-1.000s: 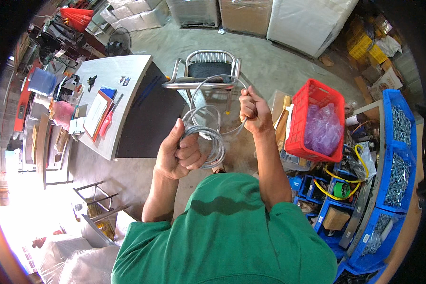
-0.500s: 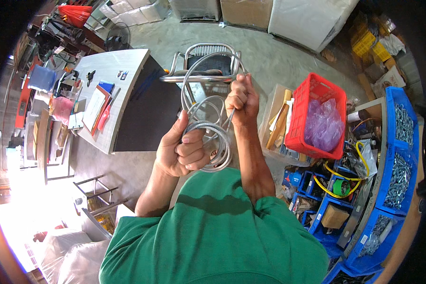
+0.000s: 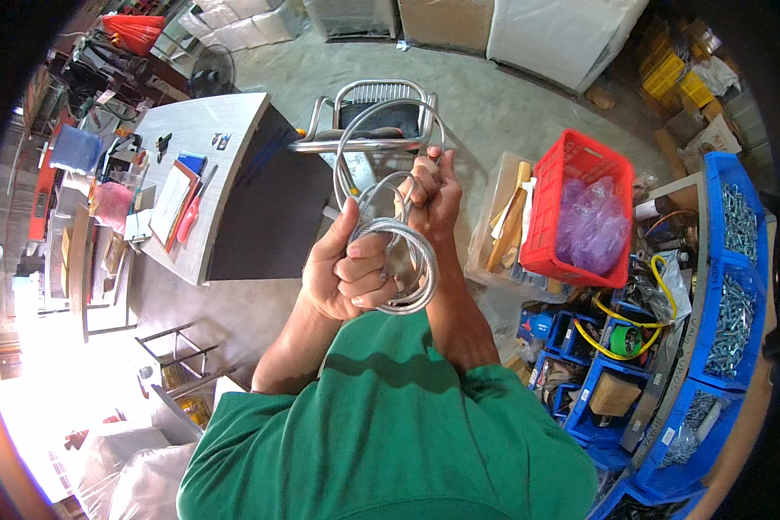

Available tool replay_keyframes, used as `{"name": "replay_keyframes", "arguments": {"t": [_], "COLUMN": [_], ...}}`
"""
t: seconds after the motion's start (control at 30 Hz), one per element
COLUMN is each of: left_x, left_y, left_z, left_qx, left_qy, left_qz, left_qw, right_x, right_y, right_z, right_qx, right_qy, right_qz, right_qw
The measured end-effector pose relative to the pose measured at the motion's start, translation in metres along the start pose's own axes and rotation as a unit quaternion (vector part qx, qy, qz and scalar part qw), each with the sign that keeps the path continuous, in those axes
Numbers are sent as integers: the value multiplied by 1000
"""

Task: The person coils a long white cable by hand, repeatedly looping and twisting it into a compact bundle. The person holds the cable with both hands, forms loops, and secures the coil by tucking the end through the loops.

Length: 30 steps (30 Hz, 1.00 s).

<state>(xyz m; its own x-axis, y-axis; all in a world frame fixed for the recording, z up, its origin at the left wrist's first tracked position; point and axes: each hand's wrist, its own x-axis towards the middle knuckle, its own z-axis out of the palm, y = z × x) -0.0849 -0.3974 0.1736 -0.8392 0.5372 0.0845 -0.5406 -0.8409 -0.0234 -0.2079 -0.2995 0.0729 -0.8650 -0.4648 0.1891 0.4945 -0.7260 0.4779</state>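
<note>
My left hand [image 3: 348,273] grips a coil of clear grey tubing [image 3: 407,264] in front of my chest, fingers wrapped around its several loops. My right hand [image 3: 436,186] is raised just above the coil and pinches a loose loop of the same tubing, which arcs up toward the metal chair [image 3: 368,113]. The two hands are close together, almost touching. My green shirt fills the lower part of the view.
A white-topped desk [image 3: 204,165] with papers and small tools stands at the left. A red crate [image 3: 572,208] with a purple bag sits at the right, beside blue bins [image 3: 728,286] of screws and yellow hose. Boxes line the far wall on the concrete floor.
My right hand has moved down and closer to my left hand. The free loop of tubing has grown smaller as more of it is gathered onto the coil.
</note>
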Motion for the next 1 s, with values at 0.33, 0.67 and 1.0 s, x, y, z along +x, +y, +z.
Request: {"name": "replay_keyframes", "arguments": {"t": [0.33, 0.67, 1.0], "left_x": [9, 17, 25], "left_y": [0, 4, 5], "left_z": [-21, -32, -41], "left_qx": [50, 63, 41], "left_qy": [54, 79, 70], "left_qz": [7, 3, -9], "left_qw": [997, 995, 997], "right_x": [3, 18, 36], "right_y": [-21, -30, -27], "right_z": [9, 21, 39], "right_qx": [-188, -315, -395], "right_qy": [158, 155, 123], "right_qz": [-156, -206, -235], "right_qw": [957, 913, 879]}}
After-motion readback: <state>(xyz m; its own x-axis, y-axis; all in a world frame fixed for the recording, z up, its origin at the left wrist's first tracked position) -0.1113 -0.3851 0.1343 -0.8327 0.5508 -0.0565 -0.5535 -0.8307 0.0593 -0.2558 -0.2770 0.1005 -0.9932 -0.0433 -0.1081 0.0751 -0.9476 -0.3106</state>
